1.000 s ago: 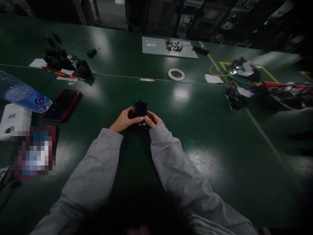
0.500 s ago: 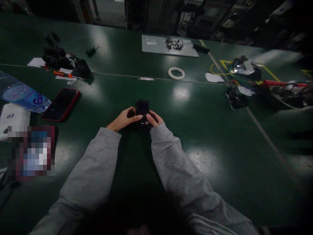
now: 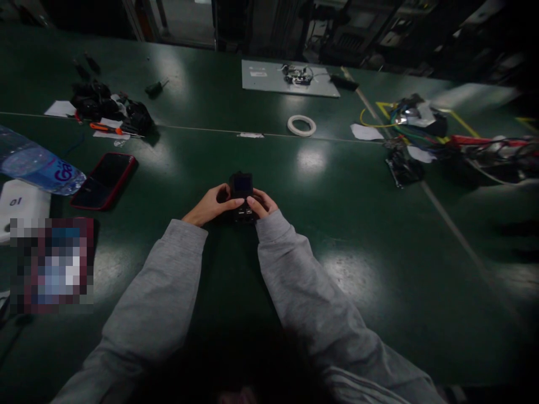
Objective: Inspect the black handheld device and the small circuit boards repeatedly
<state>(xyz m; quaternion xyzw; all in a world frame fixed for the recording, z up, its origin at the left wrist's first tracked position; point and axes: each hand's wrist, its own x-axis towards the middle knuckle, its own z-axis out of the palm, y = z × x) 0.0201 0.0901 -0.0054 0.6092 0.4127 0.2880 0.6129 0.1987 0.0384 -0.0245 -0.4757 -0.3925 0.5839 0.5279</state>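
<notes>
Between my hands is a small black handheld device with a dark screen (image 3: 243,183) at its far end and pale marked parts below the screen. My left hand (image 3: 214,203) grips its left side, the thumb lying across the front just under the screen. On the right side my right hand (image 3: 264,203) is wrapped round it, with its thumb also pressed on the front. The fingers behind the device are mostly hidden. Whether its underside rests on the green table (image 3: 320,224) I cannot tell.
Left lie a water bottle (image 3: 37,163), a white box (image 3: 23,207), a red-cased phone (image 3: 105,180) and a blurred-out red-edged object. Further off are an orange screwdriver (image 3: 105,129), black parts (image 3: 90,101), a tape roll (image 3: 301,117) and a grey board (image 3: 263,84). Wires (image 3: 404,132) lie right.
The whole view has shifted very slightly. Both hands keep the same hold on the black device, and nothing else has visibly moved.
</notes>
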